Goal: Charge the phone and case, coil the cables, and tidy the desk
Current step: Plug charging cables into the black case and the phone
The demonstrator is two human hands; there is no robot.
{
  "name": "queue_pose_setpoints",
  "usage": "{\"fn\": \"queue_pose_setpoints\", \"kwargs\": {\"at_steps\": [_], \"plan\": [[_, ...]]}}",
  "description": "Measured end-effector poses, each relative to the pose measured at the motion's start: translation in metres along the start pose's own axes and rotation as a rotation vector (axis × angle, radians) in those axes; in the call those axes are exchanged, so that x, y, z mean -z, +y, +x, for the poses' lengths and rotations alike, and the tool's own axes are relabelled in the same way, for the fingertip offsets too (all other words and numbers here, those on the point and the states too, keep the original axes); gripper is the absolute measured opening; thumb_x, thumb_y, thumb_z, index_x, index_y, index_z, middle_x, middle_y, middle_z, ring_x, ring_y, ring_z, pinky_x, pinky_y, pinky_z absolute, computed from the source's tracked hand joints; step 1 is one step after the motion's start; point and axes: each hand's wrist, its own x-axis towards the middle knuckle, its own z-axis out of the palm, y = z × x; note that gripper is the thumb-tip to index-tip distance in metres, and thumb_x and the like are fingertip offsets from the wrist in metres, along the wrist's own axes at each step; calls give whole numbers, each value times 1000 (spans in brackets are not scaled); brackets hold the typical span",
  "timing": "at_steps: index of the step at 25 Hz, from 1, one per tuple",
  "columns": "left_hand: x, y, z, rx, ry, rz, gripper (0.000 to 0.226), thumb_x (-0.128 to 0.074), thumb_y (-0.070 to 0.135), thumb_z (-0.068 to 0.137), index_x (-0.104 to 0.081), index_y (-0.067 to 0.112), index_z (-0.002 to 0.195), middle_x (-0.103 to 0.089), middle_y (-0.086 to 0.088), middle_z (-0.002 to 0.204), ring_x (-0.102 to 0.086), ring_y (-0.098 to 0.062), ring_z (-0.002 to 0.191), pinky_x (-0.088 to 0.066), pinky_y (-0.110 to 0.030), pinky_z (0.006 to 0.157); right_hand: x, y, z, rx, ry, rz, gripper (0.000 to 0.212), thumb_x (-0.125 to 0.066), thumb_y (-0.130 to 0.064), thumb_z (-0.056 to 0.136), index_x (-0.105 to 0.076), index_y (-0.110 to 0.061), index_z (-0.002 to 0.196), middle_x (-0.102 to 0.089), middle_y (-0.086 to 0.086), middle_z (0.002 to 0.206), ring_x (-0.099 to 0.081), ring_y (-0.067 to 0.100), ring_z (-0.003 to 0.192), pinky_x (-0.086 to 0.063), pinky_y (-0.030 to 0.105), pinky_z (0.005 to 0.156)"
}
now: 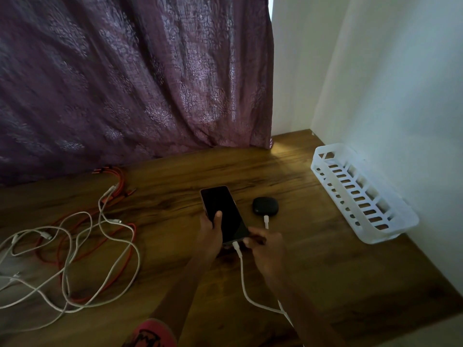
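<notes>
A phone (223,216) is found near the middle of a desk (325,271). Just right of the phone a small case (263,205) is set, with a cable plug (266,220) at its near side. Farther right, a basket (363,194) is placed against the wall (400,96). Left of the phone, loose cables (75,246) are spread. Behind it, a curtain (125,83) is hung.

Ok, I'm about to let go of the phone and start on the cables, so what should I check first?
1. Seating of the white plug in the phone: cannot tell; it meets the lower edge.
2. Phone steadied: ok; left hand grips it, right hand pinches its lower corner.
3. Charging started: cannot tell; screen dark.
4. Plug at the case: ok, looks seated.
5. Coiling of the loose cables: not ok; tangled on the desk.
</notes>
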Motion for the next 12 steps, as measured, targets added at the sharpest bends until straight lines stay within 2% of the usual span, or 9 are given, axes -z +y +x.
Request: {"fn": "queue_pose_setpoints", "kwargs": {"at_steps": [2, 4, 6, 9, 12], "plan": [[-1, -3, 0, -3, 27, 156, 61, -28, 59, 89, -35, 14, 131, -58, -4, 107, -63, -20, 88, -56, -39, 67, -2, 4, 3, -16, 9, -2, 36, -63, -6, 85, -60, -10, 121, -64, 7, 120, -59, 9, 98, -44, 13, 78], [-1, -5, 0, -18, 98, 411, 53, -24, 50, 95, -37, 12, 129, -60, -6, 97, -62, -23, 82, -51, -36, 67, -3, 8, 5, -29, 1, -42, 37, -62, -8, 86, -59, -12, 122, -62, 5, 122, -58, 9, 102, -44, 11, 75], [-2, -2, -3, -61, 163, 661, 46, -23, 43, 98, -41, 9, 125, -63, -11, 96, -61, -22, 77, -43, -31, 60, -6, 12, 5, -21, 6, -86, 36, -61, -11, 87, -58, -14, 123, -61, 3, 121, -56, 4, 95, -41, 6, 63], [-4, 4, -8, -77, 223, 814, 40, -25, 38, 99, -43, 8, 118, -64, -11, 94, -61, -21, 76, -36, -27, 56, -11, 14, 5, -8, 19, -140, 34, -60, -12, 89, -58, -13, 123, -62, 4, 120, -57, 4, 92, -40, 5, 58], [-4, 3, -9, -92, 227, 894, 41, -24, 36, 100, -40, 7, 124, -67, -10, 90, -66, -23, 74, -43, -29, 52, -11, 12, 7, 22, 24, -183, 31, -58, -9, 90, -59, -10, 121, -64, 6, 118, -61, 13, 101, -39, 5, 64]]}}
